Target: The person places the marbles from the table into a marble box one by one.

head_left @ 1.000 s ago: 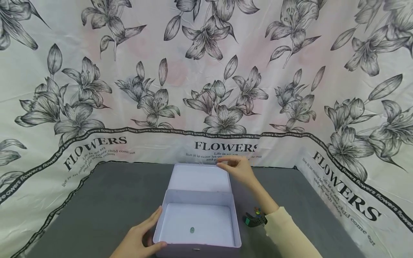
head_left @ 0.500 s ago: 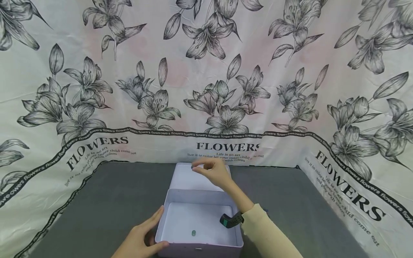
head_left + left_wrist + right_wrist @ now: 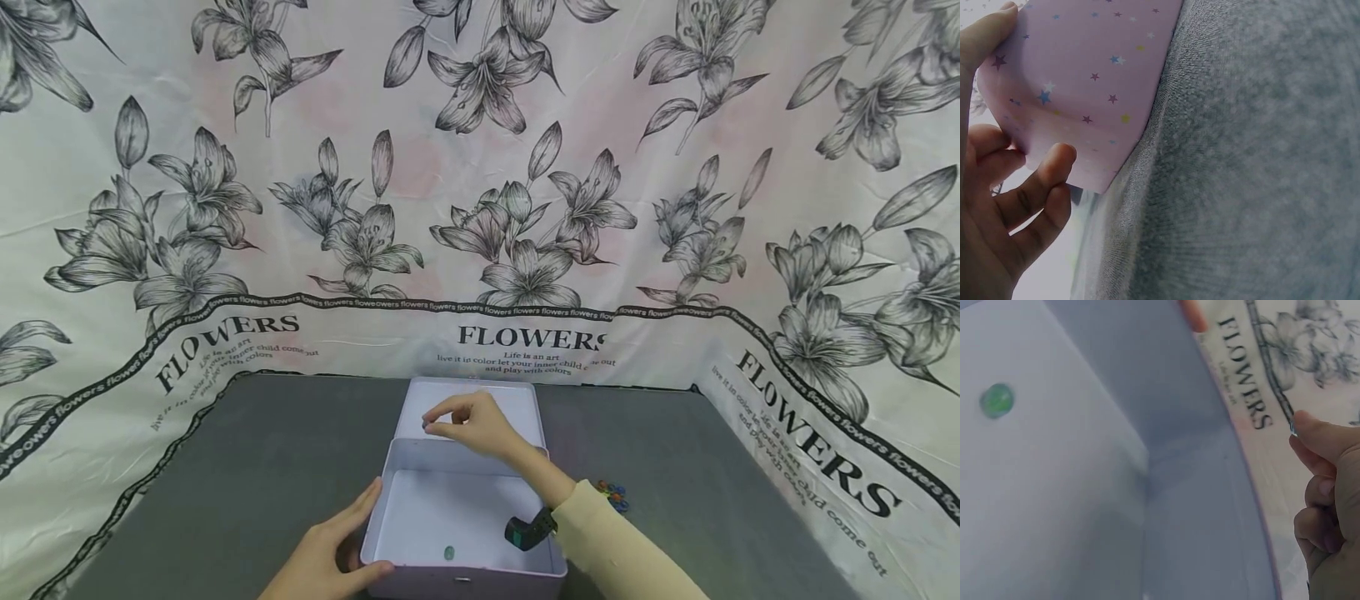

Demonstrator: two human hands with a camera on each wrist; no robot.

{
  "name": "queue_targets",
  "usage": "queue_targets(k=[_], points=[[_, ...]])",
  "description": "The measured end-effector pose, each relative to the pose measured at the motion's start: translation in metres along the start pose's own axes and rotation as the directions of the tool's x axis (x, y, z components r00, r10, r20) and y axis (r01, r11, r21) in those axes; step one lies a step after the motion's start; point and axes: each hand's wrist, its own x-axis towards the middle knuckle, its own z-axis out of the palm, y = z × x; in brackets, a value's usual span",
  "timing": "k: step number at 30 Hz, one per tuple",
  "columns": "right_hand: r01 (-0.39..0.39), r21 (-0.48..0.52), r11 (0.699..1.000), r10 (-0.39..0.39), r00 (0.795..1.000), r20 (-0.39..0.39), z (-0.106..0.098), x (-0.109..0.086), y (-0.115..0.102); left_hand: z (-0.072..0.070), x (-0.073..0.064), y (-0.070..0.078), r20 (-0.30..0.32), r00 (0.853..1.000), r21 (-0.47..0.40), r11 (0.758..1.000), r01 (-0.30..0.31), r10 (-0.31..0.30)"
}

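The hinged box stands on the table with its lid laid back behind it; a pink outer wall with stars shows in the left wrist view. My left hand grips its front left corner, thumb at the front edge and fingers along the side. One green marble lies on the box floor near the front. Above the back wall, my right hand pinches a small dark marble between thumb and forefinger. Only a bluish glint of that marble shows in the right wrist view.
Right of the box, a cluster of colourful marbles sits on the grey tabletop, partly hidden behind my right sleeve. A flower-printed cloth hangs behind the table and along both sides.
My right hand has moved left from beyond the lid's right corner and then lower, to above the box's back wall, carrying the pinched marble. My left hand keeps its grip on the corner.
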Motion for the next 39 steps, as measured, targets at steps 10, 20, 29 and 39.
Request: queue_targets(k=[10, 20, 29, 39], points=[[0.114, -0.12, 0.986, -0.072, 0.947, 0.312, 0.03, -0.01, 0.005, 0.002, -0.001, -0.008, -0.034, 0.997, 0.011, 0.997, -0.074, 0.074], [0.095, -0.199, 0.975, 0.008, 0.886, 0.463, 0.046, -0.017, 0.011, 0.001, -0.002, -0.004, -0.016, 0.999, 0.024, 0.999, -0.04, 0.041], [0.058, -0.112, 0.992, -0.02, 0.95, 0.311, 0.018, -0.002, -0.005, 0.0, -0.001, -0.002, -0.005, 1.0, 0.009, 1.0, -0.025, 0.025], [-0.076, 0.03, 0.997, 0.073, 0.994, 0.085, -0.041, -0.007, -0.03, 0.002, 0.0, 0.001, -0.013, 1.0, -0.001, 1.0, 0.017, -0.017]])
